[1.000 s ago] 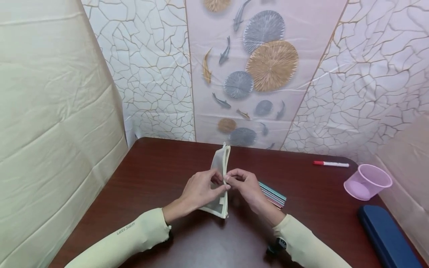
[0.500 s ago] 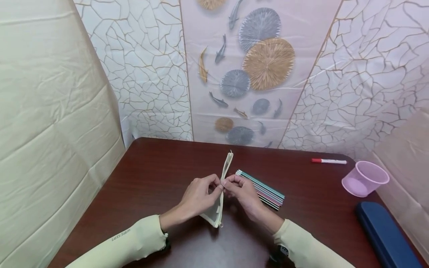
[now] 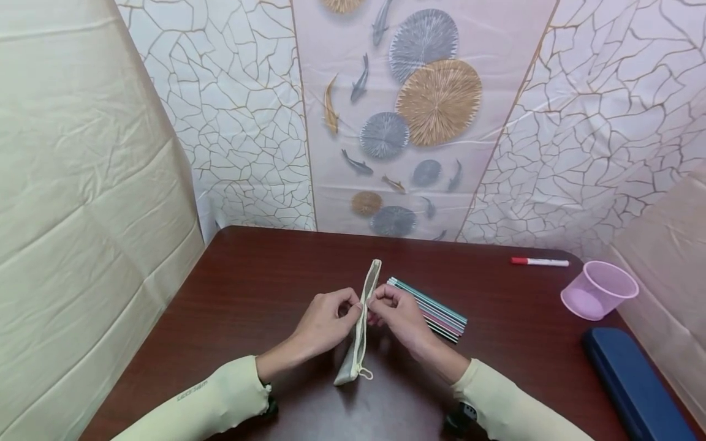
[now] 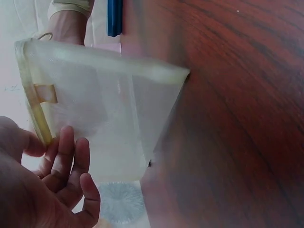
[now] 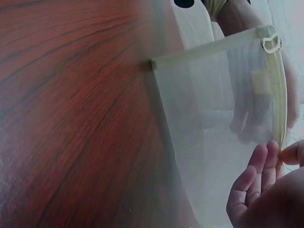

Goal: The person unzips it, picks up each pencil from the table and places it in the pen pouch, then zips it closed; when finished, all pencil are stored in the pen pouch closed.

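Between my hands a cream mesh zipper pouch (image 3: 360, 343) stands upright on the table, its top slit parted a little. My left hand (image 3: 329, 318) pinches the left side of its top edge between thumb and fingers. On the opposite side my right hand (image 3: 405, 313) pinches the other edge. The zipper pull (image 5: 271, 43) hangs at the near end of the pouch. Through the sheer mesh (image 4: 104, 109) in the left wrist view only faint shapes show. Just beyond my right hand lies a row of slim coloured pens or pencils (image 3: 441, 311).
A red-capped white marker (image 3: 540, 262) lies at the back right of the brown table (image 3: 265, 263). A pink cup (image 3: 598, 293) stands tilted-looking near the right edge. Closer to me is a dark blue case (image 3: 634, 383). Fabric-covered walls close in the left, back and right.
The pouch has come slightly toward me and turned, so its top opening now faces up more. Both hands keep hold of its edges, and more of the pen row shows.
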{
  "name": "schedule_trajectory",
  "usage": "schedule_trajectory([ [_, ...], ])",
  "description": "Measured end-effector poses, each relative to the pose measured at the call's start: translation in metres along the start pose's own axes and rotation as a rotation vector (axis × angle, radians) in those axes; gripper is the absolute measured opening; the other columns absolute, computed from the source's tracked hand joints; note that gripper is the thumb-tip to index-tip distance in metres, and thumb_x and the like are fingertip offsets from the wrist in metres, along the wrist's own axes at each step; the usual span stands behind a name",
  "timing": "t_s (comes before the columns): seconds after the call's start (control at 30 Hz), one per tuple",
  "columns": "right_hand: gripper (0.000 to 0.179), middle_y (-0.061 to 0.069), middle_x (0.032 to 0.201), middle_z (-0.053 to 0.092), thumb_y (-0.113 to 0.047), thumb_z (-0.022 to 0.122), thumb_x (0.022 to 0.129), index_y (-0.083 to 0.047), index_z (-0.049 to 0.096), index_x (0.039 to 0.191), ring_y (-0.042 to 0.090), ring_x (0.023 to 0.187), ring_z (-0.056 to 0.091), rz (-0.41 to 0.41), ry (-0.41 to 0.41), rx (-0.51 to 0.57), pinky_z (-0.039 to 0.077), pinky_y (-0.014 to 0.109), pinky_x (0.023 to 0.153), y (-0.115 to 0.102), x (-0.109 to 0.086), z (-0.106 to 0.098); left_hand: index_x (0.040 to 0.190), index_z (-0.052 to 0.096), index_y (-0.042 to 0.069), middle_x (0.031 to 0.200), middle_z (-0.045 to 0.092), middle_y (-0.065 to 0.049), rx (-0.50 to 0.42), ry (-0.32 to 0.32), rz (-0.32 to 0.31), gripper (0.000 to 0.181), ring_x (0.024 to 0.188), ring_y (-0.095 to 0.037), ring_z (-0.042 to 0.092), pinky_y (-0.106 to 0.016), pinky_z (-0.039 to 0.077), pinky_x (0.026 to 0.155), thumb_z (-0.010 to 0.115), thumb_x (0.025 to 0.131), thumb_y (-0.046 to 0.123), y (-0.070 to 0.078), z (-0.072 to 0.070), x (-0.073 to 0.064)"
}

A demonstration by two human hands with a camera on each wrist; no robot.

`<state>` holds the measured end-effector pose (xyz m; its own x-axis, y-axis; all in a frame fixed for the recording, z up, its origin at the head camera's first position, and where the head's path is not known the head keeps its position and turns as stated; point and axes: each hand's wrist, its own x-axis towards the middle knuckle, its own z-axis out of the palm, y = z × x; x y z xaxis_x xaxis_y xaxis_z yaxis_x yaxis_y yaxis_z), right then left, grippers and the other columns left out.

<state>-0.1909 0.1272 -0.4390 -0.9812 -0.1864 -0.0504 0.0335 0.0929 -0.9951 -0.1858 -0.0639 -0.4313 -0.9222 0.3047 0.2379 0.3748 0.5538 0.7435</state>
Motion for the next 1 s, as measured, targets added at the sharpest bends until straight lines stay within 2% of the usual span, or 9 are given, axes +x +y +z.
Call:
schedule_trajectory([
  [0.2, 0.012, 0.0, 0.07, 0.069, -0.003, 0.065, 0.095, 0.009, 0.064, 0.098, 0.012, 0.065, 0.067, -0.009, -0.038, -0.051, 0.053, 0.025, 0.064, 0.001, -0.002, -0.004, 0.076, 0.065, 0.029, 0.065, 0.061, 0.017, 0.078, -0.004, -0.019, 0.012, 0.058, 0.0, 0.053, -0.021, 0.043, 0.056, 0.067, 0.085, 0.022, -0.002, -0.018, -0.001],
  [0.37, 0.008, 0.007, 0.073, 0.073, -0.003, 0.067, 0.092, 0.004, 0.068, 0.095, 0.013, 0.063, 0.07, 0.008, -0.04, -0.19, 0.053, 0.024, 0.061, 0.008, -0.002, -0.01, 0.073, 0.064, 0.029, 0.062, 0.059, 0.016, 0.185, -0.051, -0.03, 0.013, 0.058, -0.003, 0.054, -0.024, 0.042, 0.056, 0.07, 0.083, 0.024, -0.006, -0.039, 0.001],
  [0.53, 0.004, 0.007, 0.073, 0.076, -0.005, 0.068, 0.089, -0.001, 0.071, 0.09, 0.016, 0.061, 0.072, -0.007, -0.03, -0.38, 0.057, 0.03, 0.059, 0.016, 0.0, -0.016, 0.068, 0.062, 0.029, 0.057, 0.057, 0.017, 0.276, -0.135, -0.058, 0.016, 0.057, -0.006, 0.055, -0.028, 0.043, 0.056, 0.07, 0.082, 0.026, -0.008, -0.059, 0.003],
  [0.67, 0.004, 0.005, 0.072, 0.076, -0.007, 0.07, 0.088, -0.004, 0.071, 0.087, 0.016, 0.06, 0.072, -0.021, -0.022, -0.477, 0.056, 0.029, 0.057, 0.02, 0.002, -0.022, 0.066, 0.062, 0.028, 0.053, 0.062, 0.02, 0.317, -0.243, -0.086, 0.018, 0.058, -0.008, 0.06, -0.029, 0.043, 0.056, 0.068, 0.083, 0.027, -0.007, -0.074, 0.005],
  [0.73, 0.004, 0.004, 0.071, 0.075, -0.008, 0.07, 0.087, -0.004, 0.071, 0.087, 0.015, 0.059, 0.072, -0.024, -0.009, -0.504, 0.053, 0.027, 0.054, 0.021, 0.004, -0.025, 0.066, 0.061, 0.025, 0.054, 0.066, 0.017, 0.304, -0.302, -0.103, 0.02, 0.059, -0.01, 0.064, -0.027, 0.041, 0.055, 0.067, 0.084, 0.025, -0.006, -0.08, 0.005],
  [0.83, 0.004, 0.003, 0.069, 0.074, -0.007, 0.07, 0.086, -0.004, 0.071, 0.087, 0.014, 0.057, 0.07, -0.02, 0.016, -0.516, 0.051, 0.026, 0.051, 0.022, 0.008, -0.029, 0.067, 0.063, 0.022, 0.059, 0.071, 0.007, 0.234, -0.354, -0.126, 0.021, 0.058, -0.011, 0.063, -0.025, 0.037, 0.053, 0.067, 0.088, 0.023, -0.006, -0.087, 0.006],
  [0.93, 0.004, 0.003, 0.069, 0.074, -0.006, 0.07, 0.084, -0.005, 0.071, 0.088, 0.015, 0.057, 0.07, -0.005, 0.029, -0.511, 0.051, 0.027, 0.049, 0.022, 0.01, -0.032, 0.07, 0.066, 0.019, 0.063, 0.074, 0.0, 0.131, -0.377, -0.14, 0.019, 0.057, -0.01, 0.059, -0.023, 0.034, 0.053, 0.066, 0.089, 0.021, -0.005, -0.089, 0.006],
  [1.0, 0.004, 0.004, 0.069, 0.074, -0.006, 0.07, 0.084, -0.007, 0.072, 0.088, 0.017, 0.057, 0.071, 0.0, 0.033, -0.517, 0.051, 0.028, 0.048, 0.02, 0.011, -0.032, 0.072, 0.068, 0.017, 0.064, 0.074, -0.001, 0.074, -0.37, -0.145, 0.017, 0.055, -0.009, 0.051, -0.023, 0.032, 0.053, 0.066, 0.088, 0.021, -0.005, -0.09, 0.006],
])
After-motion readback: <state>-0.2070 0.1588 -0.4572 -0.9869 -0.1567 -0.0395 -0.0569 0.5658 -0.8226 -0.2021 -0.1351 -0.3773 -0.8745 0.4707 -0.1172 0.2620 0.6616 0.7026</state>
